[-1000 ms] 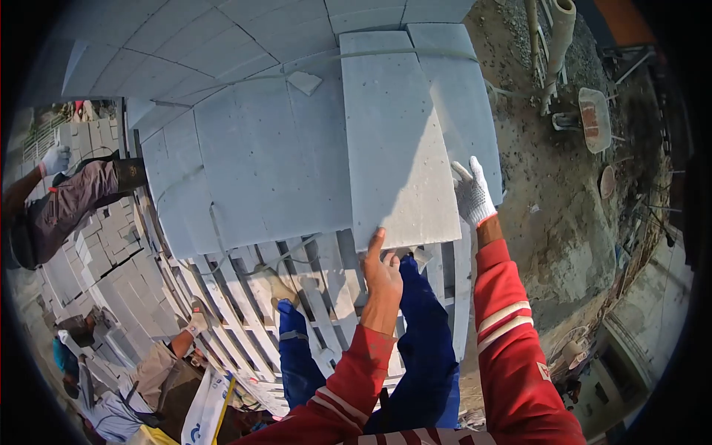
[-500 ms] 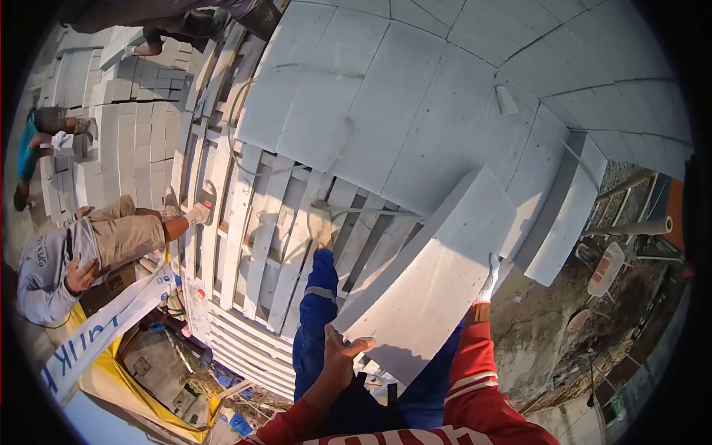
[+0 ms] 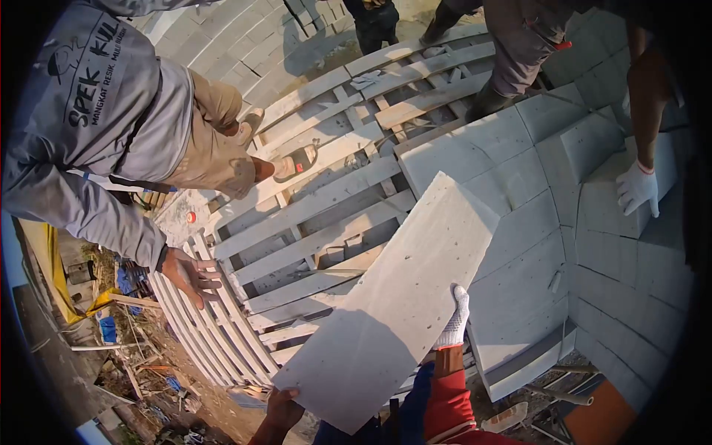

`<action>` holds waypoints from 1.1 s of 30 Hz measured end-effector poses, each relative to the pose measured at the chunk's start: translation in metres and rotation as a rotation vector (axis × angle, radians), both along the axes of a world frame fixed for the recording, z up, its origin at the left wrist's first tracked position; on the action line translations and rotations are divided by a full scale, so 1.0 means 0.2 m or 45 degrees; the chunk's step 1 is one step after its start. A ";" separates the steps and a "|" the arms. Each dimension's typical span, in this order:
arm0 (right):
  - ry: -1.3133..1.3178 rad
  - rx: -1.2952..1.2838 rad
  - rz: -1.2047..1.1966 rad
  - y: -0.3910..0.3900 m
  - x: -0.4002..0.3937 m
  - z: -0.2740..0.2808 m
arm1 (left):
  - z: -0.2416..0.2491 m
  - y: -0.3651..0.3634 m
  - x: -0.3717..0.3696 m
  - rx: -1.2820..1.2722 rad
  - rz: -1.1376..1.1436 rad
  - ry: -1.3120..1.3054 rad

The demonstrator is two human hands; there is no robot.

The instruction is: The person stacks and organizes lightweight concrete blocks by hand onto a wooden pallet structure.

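Observation:
A long, pale grey lightweight concrete block [image 3: 393, 304] hangs tilted in front of me, held between both hands. My left hand [image 3: 283, 409], bare, grips its lower left corner, with part of the fingers behind the block. On its right edge is my right hand [image 3: 455, 319] in a white knit glove, thumb lying along the face and the other fingers out of sight. Beneath the block lie the slats of a wooden pallet [image 3: 334, 252]. Just right of it is a layer of similar blocks [image 3: 519, 274].
At left stands a co-worker [image 3: 126, 119] in a grey shirt, one bare hand [image 3: 191, 276] hanging near the pallet edge. A gloved co-worker's hand [image 3: 638, 189] is over stacked blocks at right. Boots [image 3: 486, 102] stand on the pallet beyond. Debris [image 3: 159, 400] lies lower left.
My view has swung toward the grey-shirted co-worker, who now appears much nearer. The block is still in both my hands and now extends over the pallet slats. A co-worker's gloved hand has come into view.

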State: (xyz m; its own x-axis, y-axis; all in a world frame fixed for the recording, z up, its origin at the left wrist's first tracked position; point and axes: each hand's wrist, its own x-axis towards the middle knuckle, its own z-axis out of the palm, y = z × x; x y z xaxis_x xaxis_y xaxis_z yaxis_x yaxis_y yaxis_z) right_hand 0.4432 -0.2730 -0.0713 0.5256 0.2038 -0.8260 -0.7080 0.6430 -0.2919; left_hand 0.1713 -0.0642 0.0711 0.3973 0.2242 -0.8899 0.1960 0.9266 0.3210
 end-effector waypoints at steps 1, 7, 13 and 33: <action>-0.042 -0.003 0.080 0.12 0.14 0.03 | -0.01 0.00 0.01 0.068 0.092 -0.039; -0.523 0.142 0.462 0.85 0.77 0.28 | -0.34 0.02 0.00 0.127 0.392 -0.394; -1.002 0.045 0.664 1.22 0.88 0.57 | -0.30 0.05 0.18 0.140 0.397 -0.615; -0.276 -0.559 0.578 0.27 0.09 -0.60 | -0.54 0.68 0.95 0.738 0.769 -0.343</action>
State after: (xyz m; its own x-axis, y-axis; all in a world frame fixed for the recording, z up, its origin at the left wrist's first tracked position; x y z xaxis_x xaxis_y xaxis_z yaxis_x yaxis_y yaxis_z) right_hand 0.4616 -0.2200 -0.1911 0.6303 0.1129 -0.7681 -0.7764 0.0843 -0.6246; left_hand 0.3622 0.0715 -0.0378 0.2453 0.8512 -0.4640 -0.4252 0.5246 0.7376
